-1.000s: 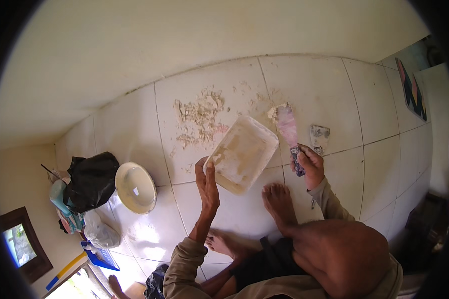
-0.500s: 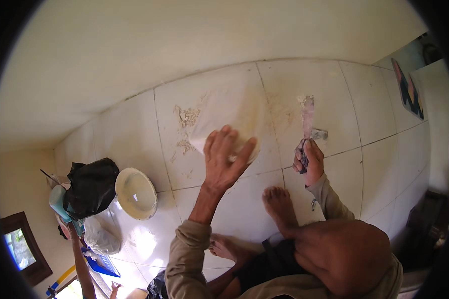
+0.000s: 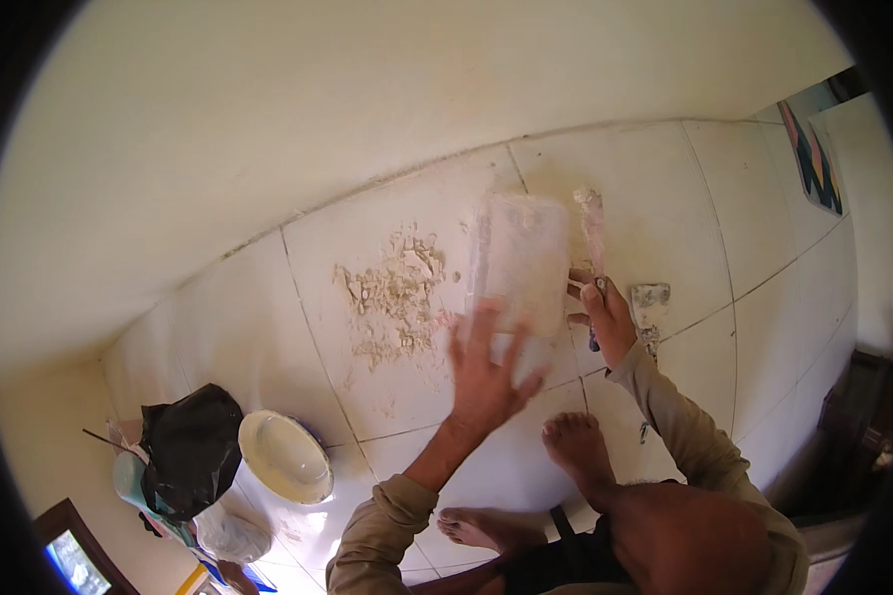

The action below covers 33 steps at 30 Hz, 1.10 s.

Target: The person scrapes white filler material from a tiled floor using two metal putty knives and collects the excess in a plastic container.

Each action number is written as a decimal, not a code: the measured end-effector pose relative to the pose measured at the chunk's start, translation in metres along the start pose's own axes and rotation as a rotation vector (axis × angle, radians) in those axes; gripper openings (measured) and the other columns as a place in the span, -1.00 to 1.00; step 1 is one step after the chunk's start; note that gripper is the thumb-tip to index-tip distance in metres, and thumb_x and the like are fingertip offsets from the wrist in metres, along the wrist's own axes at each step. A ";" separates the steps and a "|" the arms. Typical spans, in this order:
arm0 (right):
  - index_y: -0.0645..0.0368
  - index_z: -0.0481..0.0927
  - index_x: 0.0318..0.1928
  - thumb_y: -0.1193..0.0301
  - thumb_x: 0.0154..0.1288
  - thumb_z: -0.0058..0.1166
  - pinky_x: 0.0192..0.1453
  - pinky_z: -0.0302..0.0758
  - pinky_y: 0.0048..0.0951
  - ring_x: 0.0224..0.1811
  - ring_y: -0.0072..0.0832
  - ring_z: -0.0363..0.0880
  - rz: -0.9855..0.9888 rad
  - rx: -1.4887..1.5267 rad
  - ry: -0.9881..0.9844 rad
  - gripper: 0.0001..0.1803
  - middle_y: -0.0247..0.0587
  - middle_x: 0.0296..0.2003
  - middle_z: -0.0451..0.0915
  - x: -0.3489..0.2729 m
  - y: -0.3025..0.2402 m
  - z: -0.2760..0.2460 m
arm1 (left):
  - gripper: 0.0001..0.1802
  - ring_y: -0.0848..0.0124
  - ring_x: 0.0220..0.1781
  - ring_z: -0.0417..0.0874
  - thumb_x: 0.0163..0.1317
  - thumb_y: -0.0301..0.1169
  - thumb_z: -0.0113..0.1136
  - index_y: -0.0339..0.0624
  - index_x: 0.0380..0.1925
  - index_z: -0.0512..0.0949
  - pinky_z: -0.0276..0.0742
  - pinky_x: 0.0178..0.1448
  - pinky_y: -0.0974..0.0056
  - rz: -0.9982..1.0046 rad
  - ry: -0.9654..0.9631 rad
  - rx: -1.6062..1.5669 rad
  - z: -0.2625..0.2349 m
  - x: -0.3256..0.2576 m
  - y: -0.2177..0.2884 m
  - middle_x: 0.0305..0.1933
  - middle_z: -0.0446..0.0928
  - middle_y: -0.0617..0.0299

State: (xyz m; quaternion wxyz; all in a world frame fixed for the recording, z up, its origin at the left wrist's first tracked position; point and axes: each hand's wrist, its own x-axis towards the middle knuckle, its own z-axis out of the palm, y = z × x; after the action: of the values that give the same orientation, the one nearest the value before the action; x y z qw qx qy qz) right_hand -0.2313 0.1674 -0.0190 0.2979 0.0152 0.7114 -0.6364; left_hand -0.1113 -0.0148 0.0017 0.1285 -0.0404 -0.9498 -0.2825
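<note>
My left hand (image 3: pixel 491 372), smeared by motion, has its fingers spread at the near edge of a whitish rectangular plastic tub or tray (image 3: pixel 521 258). Whether the fingertips touch it I cannot tell. In my right hand (image 3: pixel 610 312) is a putty knife (image 3: pixel 591 233), its blade crusted with pale material and pointing away from me beside the tub's right edge. Some fingers of that hand stretch toward the tub. Crumbled beige scrapings (image 3: pixel 397 293) lie in a patch on the tiles, left of the tub. A second scraper (image 3: pixel 650 305) with a wide blade rests right of my right hand.
A pale wall (image 3: pixel 367 89) borders the tiled floor (image 3: pixel 655 188). At the left stand a cream basin (image 3: pixel 286 458), a black plastic bag (image 3: pixel 191 451) and a white bag (image 3: pixel 233 535). Part of another person's arm shows at lower left. A patterned mat (image 3: pixel 812 164) is at far right.
The tub has moved right, toward the putty knife, uncovering more scrapings. My left hand has come off its top to the near edge, fingers spreading. My right hand's fingers have loosened.
</note>
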 end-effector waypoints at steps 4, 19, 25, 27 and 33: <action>0.33 0.37 0.18 0.17 0.45 0.02 -0.01 0.49 -0.51 0.04 -0.53 0.50 -0.112 -0.096 -0.008 -0.49 -0.13 0.11 0.51 0.004 0.005 0.008 | -0.17 -0.05 0.56 -0.02 0.34 -0.20 0.14 -0.35 0.45 -0.01 -0.05 0.54 -0.05 -0.487 0.051 -0.443 0.006 0.014 -0.034 0.52 -0.05 -0.26; 0.30 0.45 -0.09 0.34 0.33 0.16 -0.24 0.45 -0.54 -0.38 -0.61 0.44 -0.112 -0.261 0.297 -0.70 -0.24 -0.25 0.56 -0.013 -0.033 0.033 | -0.35 -0.11 0.52 0.01 0.45 -0.43 -0.10 -0.43 0.44 -0.04 -0.02 0.52 0.00 -0.624 0.235 -0.523 0.003 0.037 0.032 0.48 -0.02 -0.30; 0.29 0.43 -0.13 0.30 0.31 0.19 -0.26 0.40 -0.47 -0.36 -0.59 0.38 -0.120 -0.269 0.324 -0.68 -0.30 -0.37 0.46 -0.014 -0.029 0.024 | -0.37 -0.11 0.51 0.02 0.44 -0.39 -0.06 -0.42 0.42 0.04 0.00 0.51 -0.03 -0.746 0.212 -0.633 0.026 0.031 0.038 0.47 0.01 -0.29; 0.28 0.43 -0.15 0.29 0.31 0.19 -0.21 0.42 -0.46 -0.31 -0.57 0.41 -0.174 -0.206 0.340 -0.67 -0.26 -0.34 0.49 -0.024 -0.039 0.026 | -0.38 -0.07 0.46 0.10 0.44 -0.36 -0.06 -0.40 0.41 0.08 0.05 0.48 -0.02 -0.718 0.241 -0.535 0.009 0.030 0.049 0.42 0.07 -0.26; 0.29 0.48 0.03 0.22 0.31 0.18 -0.03 0.50 -0.37 -0.12 -0.41 0.61 -0.265 -0.312 0.072 -0.56 -0.03 -0.08 0.63 -0.109 -0.011 0.030 | -0.42 0.22 0.09 0.31 0.43 -0.25 -0.07 -0.33 0.35 0.19 0.22 0.26 0.10 -1.012 0.311 -0.523 -0.043 -0.061 0.096 0.10 0.27 -0.01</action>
State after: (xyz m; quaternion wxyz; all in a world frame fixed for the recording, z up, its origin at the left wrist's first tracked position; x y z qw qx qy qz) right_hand -0.1343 0.1771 0.0390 0.1845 -0.1022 0.8074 -0.5510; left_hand -0.0290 0.0418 0.0705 0.1011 0.4294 -0.7197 -0.5361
